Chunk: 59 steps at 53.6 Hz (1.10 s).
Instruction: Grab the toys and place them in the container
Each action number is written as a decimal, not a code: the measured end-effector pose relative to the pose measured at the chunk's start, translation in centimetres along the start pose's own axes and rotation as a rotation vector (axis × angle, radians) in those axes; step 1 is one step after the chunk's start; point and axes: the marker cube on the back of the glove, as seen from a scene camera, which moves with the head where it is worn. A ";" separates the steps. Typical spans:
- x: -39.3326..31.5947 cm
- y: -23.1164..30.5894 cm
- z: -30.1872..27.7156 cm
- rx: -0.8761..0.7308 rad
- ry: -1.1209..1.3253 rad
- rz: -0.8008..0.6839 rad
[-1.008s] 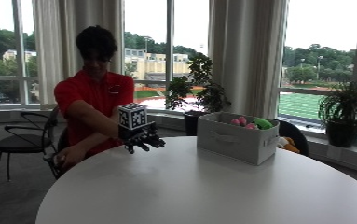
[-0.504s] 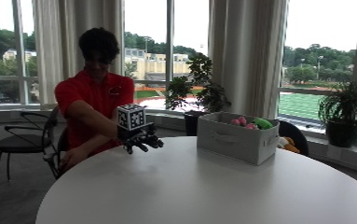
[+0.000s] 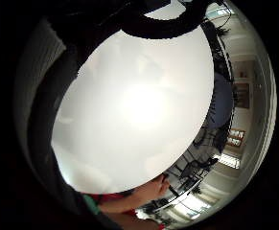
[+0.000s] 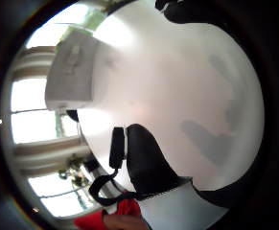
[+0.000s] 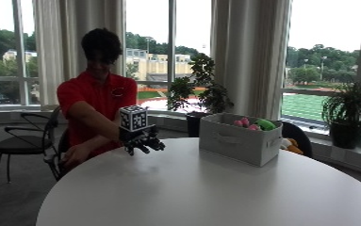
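My gloved right hand (image 5: pixel 143 141) hung just above the near edge of the counter (image 5: pixel 217 197), fingers relaxed and slightly curled, holding nothing; the thumb-side palm view showed only the glove's thumb (image 4: pixel 146 160) over bare white surface. Against the picture a second before, I saw the hand sit a touch lower and nearer my body, drawn back from the container (image 5: pixel 242 139), so I judged it to be coming off a drop rather than reaching for anything. The bare left hand (image 5: pixel 73 157) stayed down beside the chair, away from the counter.

Outward from the hand, the counter carried no toy that I could see in any view. The container stood well apart from the hand, toward the windows, and the toys (image 5: pixel 253 124), pink and green shapes, showed over its rim. Something orange (image 5: pixel 291 145) sat behind the container; I could not tell what it was. From this I judged the task close to done, or done.
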 end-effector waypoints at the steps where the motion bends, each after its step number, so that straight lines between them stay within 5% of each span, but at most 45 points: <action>1: 0.0 0.0 0.0 0.002 0.002 0.001; 59: -0.2 -0.1 0.4 0.004 0.040 -0.003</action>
